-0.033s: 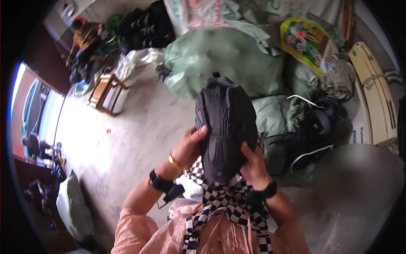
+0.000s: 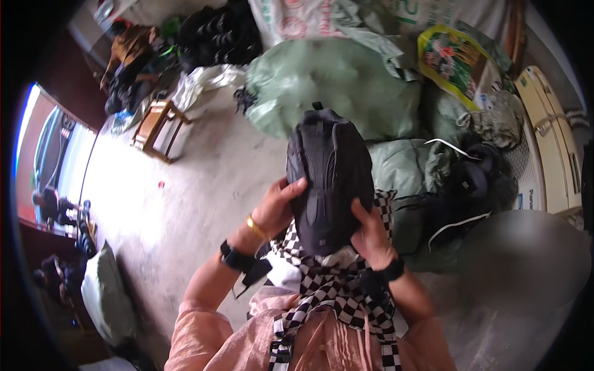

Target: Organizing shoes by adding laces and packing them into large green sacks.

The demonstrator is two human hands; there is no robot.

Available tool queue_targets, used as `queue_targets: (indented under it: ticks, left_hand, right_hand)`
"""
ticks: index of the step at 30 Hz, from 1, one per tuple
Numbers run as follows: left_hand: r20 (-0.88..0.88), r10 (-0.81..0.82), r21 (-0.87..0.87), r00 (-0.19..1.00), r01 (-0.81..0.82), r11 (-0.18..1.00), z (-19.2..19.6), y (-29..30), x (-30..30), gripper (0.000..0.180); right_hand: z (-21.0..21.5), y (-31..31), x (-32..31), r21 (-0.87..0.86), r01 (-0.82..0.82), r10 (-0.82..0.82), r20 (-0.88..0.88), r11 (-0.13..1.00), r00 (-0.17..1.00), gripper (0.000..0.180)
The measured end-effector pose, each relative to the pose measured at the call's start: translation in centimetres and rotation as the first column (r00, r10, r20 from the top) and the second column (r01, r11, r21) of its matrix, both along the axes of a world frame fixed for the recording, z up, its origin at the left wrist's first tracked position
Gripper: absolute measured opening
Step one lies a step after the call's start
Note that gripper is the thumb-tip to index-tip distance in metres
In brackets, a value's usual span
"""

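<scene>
We see bulging pale green woven sack (image 2: 334, 86) behind centre, second green sack (image 2: 402, 170) just right below it. White printed sack with red and green markings (image 2: 297, 18) at top edge. Glossy yellow-green printed bag with red picture (image 2: 451, 62) upper right, leaning on sacks.

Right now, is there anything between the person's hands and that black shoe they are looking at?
Nothing visible. The left hand grips the black shoe on its left side, fingers right on it, and the right hand cups its lower right edge. The checkered strap hangs below, not between hands and shoe.
</scene>
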State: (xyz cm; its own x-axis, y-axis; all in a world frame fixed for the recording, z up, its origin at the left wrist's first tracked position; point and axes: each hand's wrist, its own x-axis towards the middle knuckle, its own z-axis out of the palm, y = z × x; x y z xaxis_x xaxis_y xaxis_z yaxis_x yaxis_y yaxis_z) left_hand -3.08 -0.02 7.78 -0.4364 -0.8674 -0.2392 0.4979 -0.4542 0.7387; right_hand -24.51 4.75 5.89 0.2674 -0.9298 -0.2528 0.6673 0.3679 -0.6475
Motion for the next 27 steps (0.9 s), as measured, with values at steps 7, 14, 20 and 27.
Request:
queue_targets:
  ticks: [7,14,20,27]
  left_hand:
    - [0.145,-0.061,0.311,0.987,0.013,0.95,-9.8,0.2,5.0,0.049]
    - [0.64,0.021,-0.13,0.768,0.081,0.988,-9.4,1.9,4.3,0.068]
    - [0.721,-0.002,-0.212,0.693,0.223,0.951,-10.9,0.8,3.8,0.074]
    - [0.835,0.368,-0.459,0.409,0.148,0.876,-8.5,4.9,3.1,0.12]
  right_hand:
    - [-5.0,-0.1,2.8,0.385,-0.161,0.227,-0.133,0.909,0.965,0.048]
    - [2.4,-3.6,-1.9,-0.148,-0.565,-0.371,-0.878,0.811,-0.302,0.027]
    - [-3.6,-13.0,1.8,-0.28,-0.432,-0.206,-0.956,0.857,0.21,0.055]
    - [-6.4,-11.0,4.2,-0.33,-0.453,-0.292,-0.944,0.828,0.153,0.053]
